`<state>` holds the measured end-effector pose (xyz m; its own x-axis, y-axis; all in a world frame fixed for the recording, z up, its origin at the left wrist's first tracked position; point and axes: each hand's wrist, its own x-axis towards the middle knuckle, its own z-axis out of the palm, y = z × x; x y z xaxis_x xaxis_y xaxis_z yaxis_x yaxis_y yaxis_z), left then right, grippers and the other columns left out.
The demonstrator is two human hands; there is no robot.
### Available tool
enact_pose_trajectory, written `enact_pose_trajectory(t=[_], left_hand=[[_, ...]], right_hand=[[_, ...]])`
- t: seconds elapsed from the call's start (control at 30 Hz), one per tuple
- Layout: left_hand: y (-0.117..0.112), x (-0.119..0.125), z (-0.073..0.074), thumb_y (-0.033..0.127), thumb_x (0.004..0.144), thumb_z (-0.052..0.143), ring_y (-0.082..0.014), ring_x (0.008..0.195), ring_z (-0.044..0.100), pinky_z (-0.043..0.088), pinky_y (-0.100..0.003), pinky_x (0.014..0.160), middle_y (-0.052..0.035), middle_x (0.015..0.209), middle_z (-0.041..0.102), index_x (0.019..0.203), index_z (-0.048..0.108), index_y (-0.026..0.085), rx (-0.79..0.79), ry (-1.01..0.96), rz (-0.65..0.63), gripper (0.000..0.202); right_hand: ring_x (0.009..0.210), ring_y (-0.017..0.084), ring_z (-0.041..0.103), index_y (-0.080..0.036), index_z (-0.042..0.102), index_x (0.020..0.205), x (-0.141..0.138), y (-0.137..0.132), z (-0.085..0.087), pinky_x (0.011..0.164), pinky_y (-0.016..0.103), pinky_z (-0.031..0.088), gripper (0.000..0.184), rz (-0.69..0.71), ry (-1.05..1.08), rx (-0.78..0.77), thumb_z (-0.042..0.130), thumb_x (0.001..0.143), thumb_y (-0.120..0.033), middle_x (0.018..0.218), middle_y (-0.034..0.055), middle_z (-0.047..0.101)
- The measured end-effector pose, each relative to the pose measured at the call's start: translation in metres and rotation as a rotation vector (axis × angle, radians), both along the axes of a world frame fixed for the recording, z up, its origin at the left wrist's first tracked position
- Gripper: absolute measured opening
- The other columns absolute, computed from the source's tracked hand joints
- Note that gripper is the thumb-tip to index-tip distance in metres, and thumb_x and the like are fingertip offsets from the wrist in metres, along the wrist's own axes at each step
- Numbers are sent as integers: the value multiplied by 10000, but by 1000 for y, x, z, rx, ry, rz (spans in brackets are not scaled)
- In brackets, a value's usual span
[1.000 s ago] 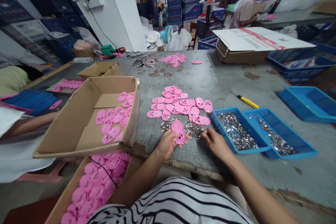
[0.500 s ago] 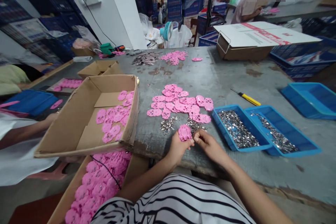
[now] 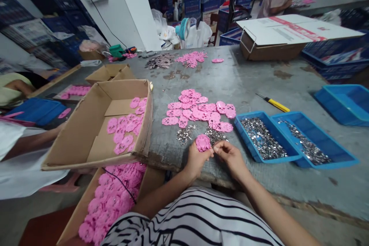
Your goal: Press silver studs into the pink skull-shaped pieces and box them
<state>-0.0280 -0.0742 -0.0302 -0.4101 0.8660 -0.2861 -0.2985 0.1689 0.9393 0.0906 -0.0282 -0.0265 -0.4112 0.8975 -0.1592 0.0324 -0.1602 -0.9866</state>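
My left hand (image 3: 197, 160) is closed around a pink plastic piece (image 3: 203, 143) with a scalloped outline, held over the table's near edge. Right beside it, my right hand (image 3: 230, 155) pinches with thumb and forefinger at the piece's lower right; whatever lies between those fingertips is too small to make out. Just beyond the hands are two little heaps of small shiny metal parts, a left heap (image 3: 185, 134) and a right heap (image 3: 215, 135). Behind these, a loose pile of pink pieces (image 3: 198, 110) spreads over the grey table (image 3: 245, 78).
Two blue trays of metal parts, a nearer tray (image 3: 263, 157) and a farther tray (image 3: 340, 161), stand to the right. A yellow-handled screwdriver (image 3: 276, 104) lies behind them. At left is a cardboard box (image 3: 72, 138) with pink pieces; a fuller box (image 3: 115, 196) sits below. Co-workers sit nearby.
The camera view has shifted slightly. Both hands stay together at the pink piece, with only a small movement of the fingers; the piles and trays are unchanged.
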Motion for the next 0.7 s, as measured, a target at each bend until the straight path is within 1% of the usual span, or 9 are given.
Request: enact_pose_trajectory(t=[0.07, 0.13, 0.2, 0.33, 0.5, 0.6, 0.7], left_hand=[[1, -2, 1, 224, 549, 697, -96, 484, 520, 363, -191, 430, 17, 568, 601, 705, 564, 161, 6, -4, 1, 214], [2, -4, 2, 233, 556, 709, -100, 496, 536, 369, -193, 438, 11, 588, 612, 716, 565, 160, 10, -4, 2, 227], [2, -5, 3, 233, 560, 718, -104, 511, 549, 380, -195, 448, 11, 606, 619, 737, 566, 161, 15, -13, -6, 244], [1, -4, 3, 200, 549, 723, -99, 511, 540, 385, -193, 453, 23, 610, 616, 779, 558, 163, -1, -41, -14, 285], [-1, -2, -3, 151, 566, 698, -109, 508, 549, 370, -192, 439, 37, 581, 600, 803, 555, 165, -27, -62, -52, 278], [-1, -3, -9, 108, 575, 697, -103, 522, 545, 386, -190, 460, 39, 608, 609, 824, 571, 162, -54, 21, -53, 284], [-2, -5, -14, 66, 592, 704, -87, 560, 537, 429, -192, 532, 30, 676, 638, 838, 594, 159, -62, 165, -51, 285]], right_hand=[[464, 105, 357, -213, 577, 680, 2, 1, 4, 468, 257, 274, 411, -39, 11, -48, 714, 656, -599, 517, -38, 482], [438, 95, 331, -212, 581, 689, 4, 3, 7, 443, 252, 249, 443, -42, 0, -59, 723, 632, -628, 505, -48, 457], [435, 85, 308, -205, 600, 686, 6, 4, 8, 434, 249, 233, 464, 2, -26, -57, 736, 606, -641, 517, -44, 461], [442, 82, 304, -194, 646, 734, 6, 3, 4, 437, 248, 232, 477, 95, -70, -64, 726, 611, -648, 523, -36, 487], [439, 74, 348, -194, 579, 599, 5, 4, 2, 436, 237, 265, 493, 92, -115, -37, 765, 544, -647, 493, -46, 475], [402, 61, 338, -194, 569, 580, 5, 4, 4, 393, 223, 238, 480, 105, -110, -81, 788, 531, -617, 476, -56, 470], [340, 41, 305, -198, 539, 594, 5, 3, 6, 341, 211, 187, 464, 110, -39, -214, 849, 485, -525, 481, -61, 512]])
